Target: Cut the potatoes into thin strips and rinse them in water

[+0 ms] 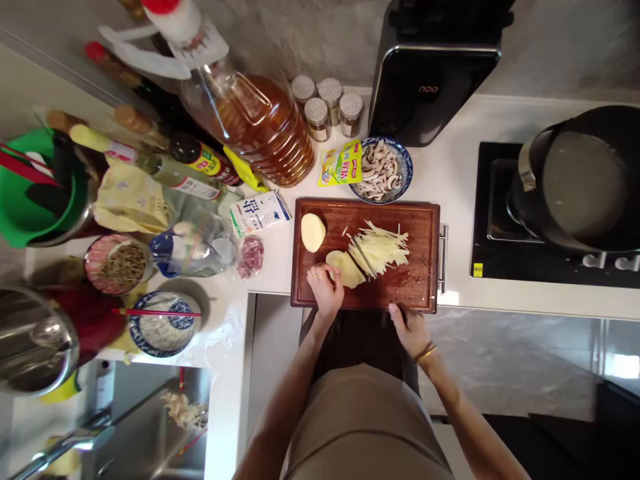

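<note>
On the wooden cutting board [425, 267] lie overlapping potato slices [345, 268], with the bent fingertips of my left hand [327, 288] resting on their left edge. Fine potato shreds [383, 248] are heaped just to their right. A thin knife blade [364, 259], seen nearly edge-on, stands between slices and shreds. Its line runs toward my right hand [411, 328], which is closed around the handle at the board's near edge; the handle is mostly hidden. Half a peeled potato [313, 233] sits at the board's upper left, apart from both hands.
Behind the board stand a bowl of sliced mushrooms [385, 170], a yellow packet [342, 164] and a large oil jug [255, 120]. A black pot [585, 180] is on the stove at right. Bottles, bowls and a salt packet [260, 212] crowd the left counter, above the sink [150, 413].
</note>
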A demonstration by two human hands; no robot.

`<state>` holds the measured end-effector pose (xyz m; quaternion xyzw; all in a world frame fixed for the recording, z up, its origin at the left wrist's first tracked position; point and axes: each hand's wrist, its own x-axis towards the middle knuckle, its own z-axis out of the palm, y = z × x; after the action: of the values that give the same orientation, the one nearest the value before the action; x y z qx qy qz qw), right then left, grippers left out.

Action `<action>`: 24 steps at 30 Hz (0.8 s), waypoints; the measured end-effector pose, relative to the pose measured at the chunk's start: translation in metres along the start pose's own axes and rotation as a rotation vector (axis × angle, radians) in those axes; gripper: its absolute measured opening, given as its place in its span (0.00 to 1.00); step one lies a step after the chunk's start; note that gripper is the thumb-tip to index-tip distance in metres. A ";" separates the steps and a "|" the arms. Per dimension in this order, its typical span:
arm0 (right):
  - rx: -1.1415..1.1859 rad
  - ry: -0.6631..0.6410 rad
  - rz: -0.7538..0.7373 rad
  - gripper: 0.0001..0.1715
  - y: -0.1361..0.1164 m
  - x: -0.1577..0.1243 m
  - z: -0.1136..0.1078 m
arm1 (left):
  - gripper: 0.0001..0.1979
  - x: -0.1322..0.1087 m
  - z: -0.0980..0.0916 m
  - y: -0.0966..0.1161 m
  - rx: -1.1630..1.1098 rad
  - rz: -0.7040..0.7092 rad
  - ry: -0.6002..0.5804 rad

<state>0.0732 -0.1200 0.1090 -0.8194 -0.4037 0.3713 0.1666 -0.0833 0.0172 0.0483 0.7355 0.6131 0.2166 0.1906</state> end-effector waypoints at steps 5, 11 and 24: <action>-0.149 -0.030 -0.015 0.31 -0.004 -0.003 0.035 | 0.06 -0.014 0.029 0.003 0.135 -0.004 -0.008; -0.213 -0.052 -0.017 0.33 -0.006 0.001 0.042 | 0.05 -0.011 0.049 0.006 0.036 -0.086 -0.069; -0.247 -0.089 0.056 0.36 -0.011 0.003 0.044 | 0.10 -0.012 0.055 0.003 0.097 -0.048 -0.129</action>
<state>0.0356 -0.1120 0.0847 -0.8274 -0.4303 0.3591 0.0363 -0.0526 0.0040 0.0027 0.7414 0.6268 0.1340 0.1989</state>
